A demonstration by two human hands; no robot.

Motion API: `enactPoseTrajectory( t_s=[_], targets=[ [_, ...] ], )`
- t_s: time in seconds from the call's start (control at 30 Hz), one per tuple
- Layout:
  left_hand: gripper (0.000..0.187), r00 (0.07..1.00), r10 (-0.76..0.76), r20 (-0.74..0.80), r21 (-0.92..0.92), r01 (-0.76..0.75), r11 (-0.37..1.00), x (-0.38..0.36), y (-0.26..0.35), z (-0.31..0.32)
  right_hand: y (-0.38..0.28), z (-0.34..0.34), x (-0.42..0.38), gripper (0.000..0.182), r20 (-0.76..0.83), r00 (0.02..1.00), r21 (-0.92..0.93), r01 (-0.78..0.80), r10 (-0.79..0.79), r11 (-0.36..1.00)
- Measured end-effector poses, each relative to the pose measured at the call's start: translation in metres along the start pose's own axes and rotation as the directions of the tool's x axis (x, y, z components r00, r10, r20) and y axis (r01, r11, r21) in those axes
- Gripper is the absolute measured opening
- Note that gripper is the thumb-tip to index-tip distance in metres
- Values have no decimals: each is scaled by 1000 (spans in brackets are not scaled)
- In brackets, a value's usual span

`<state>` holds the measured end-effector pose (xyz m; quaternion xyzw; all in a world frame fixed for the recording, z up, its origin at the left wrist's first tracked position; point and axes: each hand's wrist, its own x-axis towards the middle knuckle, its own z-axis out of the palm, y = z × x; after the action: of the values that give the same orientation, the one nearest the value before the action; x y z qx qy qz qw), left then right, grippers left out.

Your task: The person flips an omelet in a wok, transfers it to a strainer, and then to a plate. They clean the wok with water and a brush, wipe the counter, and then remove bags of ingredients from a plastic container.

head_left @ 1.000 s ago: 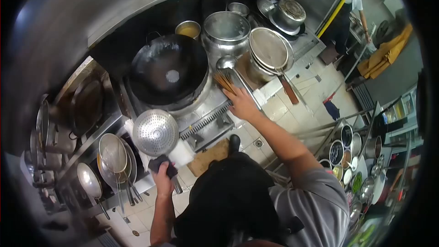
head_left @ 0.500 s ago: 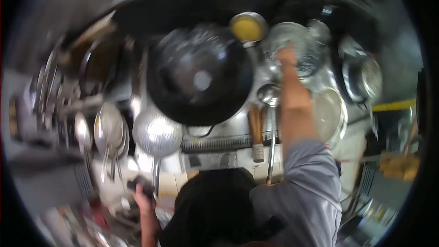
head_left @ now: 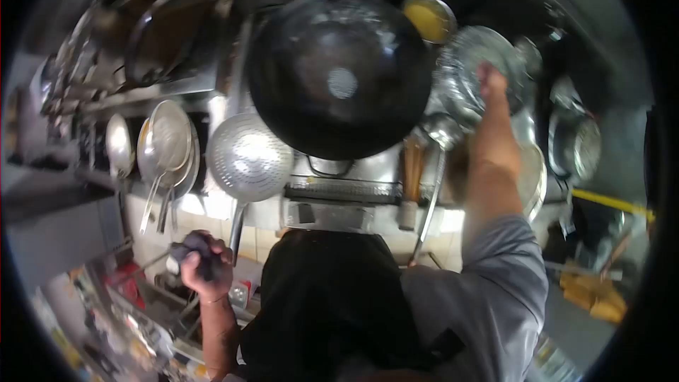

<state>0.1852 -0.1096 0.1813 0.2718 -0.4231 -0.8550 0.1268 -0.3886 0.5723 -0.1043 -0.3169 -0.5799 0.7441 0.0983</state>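
My left hand (head_left: 209, 276), low on the left beside the dark apron, is closed around a bunched dark cloth (head_left: 201, 253). On the right, my right hand (head_left: 493, 79) reaches over a shiny round metal vessel (head_left: 470, 53). Its fingers look curled, but what they grip, if anything, is hidden and blurred. Between the arms, a large black wok (head_left: 304, 92) sits on the stove. A ladle (head_left: 441, 131) lies below the vessel, its long handle pointing toward me. Beside the ladle is a bundled bamboo brush (head_left: 412, 177).
A perforated strainer (head_left: 251, 159) rests left of the wok, its handle toward me. Several mesh strainers (head_left: 170, 138) stand farther left. A bowl of yellow contents (head_left: 428, 18) sits behind the wok. At the far right are metal pans (head_left: 583, 145) and a yellow bar (head_left: 612, 202).
The view has shifted, with the wok now higher and farther right in it. My left hand with the cloth appears higher and closer. My right hand stays over the metal vessel.
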Motion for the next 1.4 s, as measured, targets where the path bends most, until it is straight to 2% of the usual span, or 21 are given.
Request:
enactPoseTrajectory(
  t_s=[0.07, 0.13, 0.23, 0.3, 0.33, 0.37, 0.4, 0.47, 0.53, 0.63, 0.73, 0.8, 0.83, 0.87, 0.93, 0.97, 1.0, 1.13, 1.23, 1.3, 1.4],
  targets=[
    [42, 910, 130, 394, -81, -107, 991, 16, 25, 56, -37, 12, -67, 20, 55, 998, 98, 14, -20, 995],
    [40, 727, 219, 651, -159, -152, 976, 9, 68, 96, -53, 12, -127, 28, 162, 986, -197, -15, 47, 980],
    [24, 304, 280, 910, -311, 55, 949, -6, 138, 113, -44, 0, -227, 37, 318, 938, -491, 39, 138, 870],
    [16, 302, 344, 889, -383, 82, 920, -34, 160, 104, -40, 9, -299, 26, 284, 944, -690, 79, 168, 720],
    [8, 290, 416, 862, -465, 121, 877, -46, 165, 102, -37, 6, -323, 27, 504, 851, -856, 470, 146, 215],
    [8, 279, 493, 824, -546, 162, 822, -56, 171, 99, -31, 2, -343, 28, 665, 703, -612, 706, 251, -356],
    [15, 275, 567, 776, -623, 204, 755, -64, 180, 90, -20, -5, -368, 28, 667, 700, -611, 709, 254, -352],
    [17, 240, 418, 876, -478, 324, 816, -72, 210, 58, 8, -40, -412, 29, 605, 795, -795, 602, 37, 77],
    [19, 171, 264, 949, -313, 420, 852, -75, 221, 70, 22, -75, -434, 30, 561, 827, -827, 562, 46, -10],
    [19, 35, 368, 929, -347, 425, 836, -81, 229, 50, 49, -126, -484, 29, 477, 879, -780, 428, 9, -456],
    [18, 165, 582, 796, -583, 467, 665, -104, 212, 41, 96, -201, -481, 58, 147, 908, -896, 290, 393, -336],
    [23, 186, 421, 888, -456, 485, 747, -109, 233, 31, 195, -302, -429, 25, 161, 929, -976, 200, 333, -84],
    [31, 187, 225, 956, -291, 548, 784, -113, 239, 30, 167, -269, -482, 52, 55, 937, -997, 32, 344, 73],
    [31, 186, 238, 953, -301, 551, 778, -122, 229, 32, 216, -312, -465, 41, 284, 924, -910, 176, 255, 376],
    [11, 138, 655, 743, -657, 339, 673, -132, 202, 46, 242, -304, -478, 21, 162, 979, -894, 94, 122, 438],
    [27, 201, 499, 843, -534, 418, 735, -123, 208, 41, 202, -260, -532, 27, 95, 990, -849, 24, 108, 528],
    [26, 276, 542, 794, -607, 319, 728, -125, 202, 47, 203, -245, -546, 28, 86, 973, -906, 165, -213, 389],
    [16, 402, 429, 809, -503, 97, 859, -124, 194, 9, 182, -204, -602, 24, 92, 959, -739, 246, -267, 628],
    [31, 509, 504, 698, -575, -22, 818, -133, 169, 11, 107, -155, -605, 54, 128, 967, -542, 253, -219, 801],
    [37, 572, 494, 655, -563, -66, 824, -130, 159, 5, 83, -132, -553, 76, 248, 692, -677, 624, -678, 390],
    [36, 509, 506, 697, -535, -100, 839, -131, 148, 10, -18, -74, -536, 86, 105, 928, -757, 308, -357, 576]
  ],
)
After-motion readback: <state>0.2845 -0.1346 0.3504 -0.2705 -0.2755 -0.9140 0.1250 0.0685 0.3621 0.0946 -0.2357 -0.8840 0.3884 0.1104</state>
